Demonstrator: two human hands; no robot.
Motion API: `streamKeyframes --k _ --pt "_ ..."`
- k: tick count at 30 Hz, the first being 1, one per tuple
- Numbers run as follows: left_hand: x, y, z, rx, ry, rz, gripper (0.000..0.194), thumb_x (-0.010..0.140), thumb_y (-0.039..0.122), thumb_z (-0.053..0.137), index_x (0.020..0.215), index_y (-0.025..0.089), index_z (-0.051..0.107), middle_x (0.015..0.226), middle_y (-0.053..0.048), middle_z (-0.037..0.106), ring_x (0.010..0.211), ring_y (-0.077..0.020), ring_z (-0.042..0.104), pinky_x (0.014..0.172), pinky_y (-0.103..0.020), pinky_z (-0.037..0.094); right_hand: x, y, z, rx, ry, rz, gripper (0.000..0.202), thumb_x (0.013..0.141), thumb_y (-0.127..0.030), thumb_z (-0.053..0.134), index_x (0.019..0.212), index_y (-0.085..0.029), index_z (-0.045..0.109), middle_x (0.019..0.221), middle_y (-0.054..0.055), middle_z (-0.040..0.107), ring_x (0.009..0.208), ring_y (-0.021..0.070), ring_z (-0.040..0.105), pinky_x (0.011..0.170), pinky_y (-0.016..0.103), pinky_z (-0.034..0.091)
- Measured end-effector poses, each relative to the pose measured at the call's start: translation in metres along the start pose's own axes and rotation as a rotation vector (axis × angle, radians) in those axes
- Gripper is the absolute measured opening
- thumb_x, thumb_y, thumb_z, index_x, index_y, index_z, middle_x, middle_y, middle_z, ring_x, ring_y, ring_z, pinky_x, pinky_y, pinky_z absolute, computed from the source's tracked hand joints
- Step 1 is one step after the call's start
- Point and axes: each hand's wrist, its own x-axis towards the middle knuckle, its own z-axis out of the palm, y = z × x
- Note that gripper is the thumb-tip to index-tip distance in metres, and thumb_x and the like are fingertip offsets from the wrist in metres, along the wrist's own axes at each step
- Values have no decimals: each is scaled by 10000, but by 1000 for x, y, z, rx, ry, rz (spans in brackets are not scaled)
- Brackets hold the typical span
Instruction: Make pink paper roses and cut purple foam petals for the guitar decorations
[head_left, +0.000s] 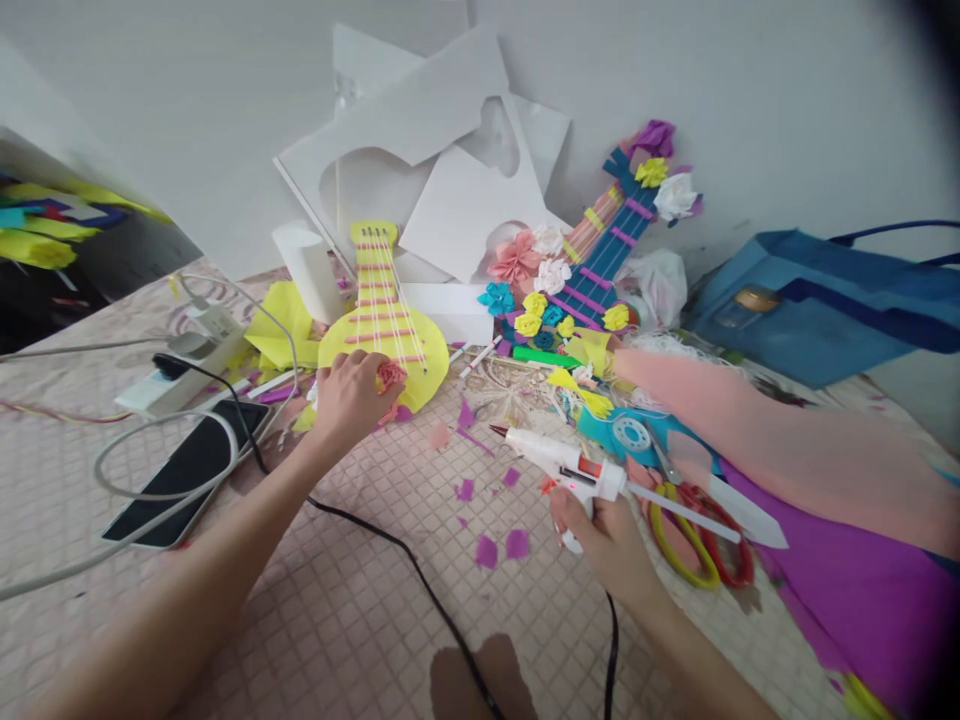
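In my left hand (352,395), fingers closed, is a small pink paper flower (390,376), in front of the lower body of a yellow paper guitar (427,350). The guitar has pink frets and white strings and leans upright against white boards. Whether the flower touches the guitar I cannot tell. My right hand (611,550) grips a white glue gun (551,452) by its handle. Its dark nozzle points left toward the guitar, and a glue stick (682,512) juts from its back. Purple paper scraps (486,551) lie on the quilted cloth between my hands.
A blue paper guitar (592,290) with paper flowers leans at back right. Scissors (697,535), pink crepe paper (787,440) and purple paper (862,590) lie to the right, near a blue bag (825,330). A phone (187,475), power strip (172,375) and black cord (390,540) are leftward.
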Motion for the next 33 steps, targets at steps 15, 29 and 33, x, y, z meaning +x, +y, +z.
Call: streamKeyframes --k 15,29,33 --pt "7 6 -1 57 -50 24 280 810 377 529 997 189 620 1067 -150 615 1035 -354 520 816 -479 403 0 -3 0 -34 21 27 352 832 -479 523 624 -198 489 490 -16 500 418 118 499 389 215 421" --pt "14 4 -1 100 -103 25 282 769 381 587 974 188 612 1063 -161 602 1059 -372 516 810 -501 413 1 2 -1 0 23 65 352 830 -506 546 776 -160 574 521 -21 510 431 118 502 399 216 421" --pt "14 1 0 54 -71 17 359 796 476 563 1018 196 605 1130 -163 584 1091 -374 505 820 -498 414 0 4 -1 -7 18 57 380 832 -528 542 791 -154 591 515 -21 510 435 120 497 405 220 417"
